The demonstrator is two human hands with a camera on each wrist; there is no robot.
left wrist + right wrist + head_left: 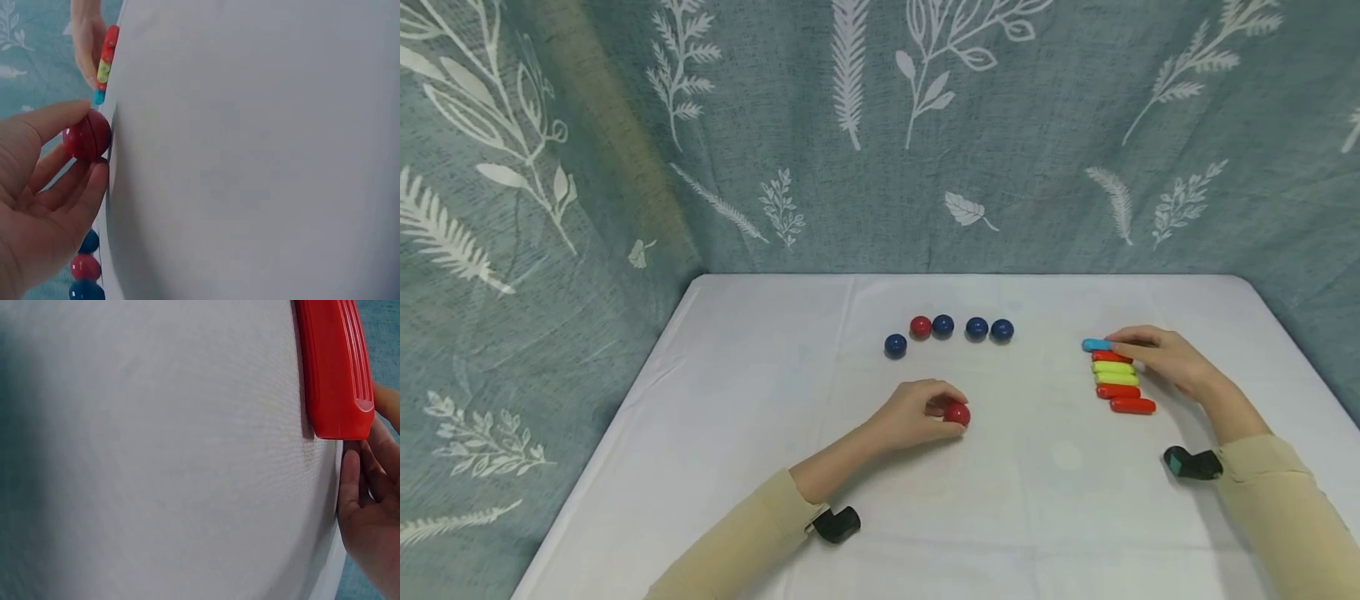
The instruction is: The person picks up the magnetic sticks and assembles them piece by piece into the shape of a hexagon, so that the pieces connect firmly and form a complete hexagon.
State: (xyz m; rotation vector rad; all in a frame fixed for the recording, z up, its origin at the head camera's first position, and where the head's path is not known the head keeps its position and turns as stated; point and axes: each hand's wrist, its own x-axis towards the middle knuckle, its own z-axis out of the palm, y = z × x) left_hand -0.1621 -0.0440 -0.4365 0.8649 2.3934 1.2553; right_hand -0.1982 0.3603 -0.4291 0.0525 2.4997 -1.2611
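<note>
My left hand (916,412) grips a red ball (957,415) between thumb and fingers, low over the white table. A dark seam runs round this ball (86,135) in the left wrist view. Over at the right, my right hand (1168,358) pinches the right end of a blue plastic stick (1096,344). Below the blue one lie several short sticks in a column: a red stick (1112,357), yellow sticks (1114,367) and more red ones. The lowest red stick (1132,406) sits slightly to the right; its ridged side (340,369) hides the fingertips in the right wrist view.
Toward the back of the white table (737,350) is a loose row of balls: a blue ball (895,346) at the left, a red ball (921,327), then several blue balls (977,328). A leaf-patterned curtain (880,200) hangs behind the table.
</note>
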